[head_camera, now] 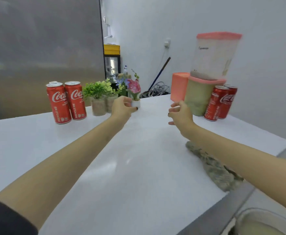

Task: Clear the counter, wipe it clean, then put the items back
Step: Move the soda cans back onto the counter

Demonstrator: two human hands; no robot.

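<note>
left hand [121, 107]: fingers grasping flower pot [136, 103] on tabletop [138, 167] | right hand [181, 114]: fingers spread, released, near stacked containers [198, 99]

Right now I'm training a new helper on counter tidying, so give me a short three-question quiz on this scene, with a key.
1. How many red cans stand on the white counter in all?
2. True or false: the left hand is at the small white pot of the pink flower plant.
3. Multiple choice: where does the wiping cloth lie? A) under the right forearm near the counter's right edge; B) beside the left cans; C) on top of the stacked containers.

Key:
1. Four: a left pair and a right pair.
2. True; its fingers are around the pot. The right hand is open and empty.
3. A.
</note>
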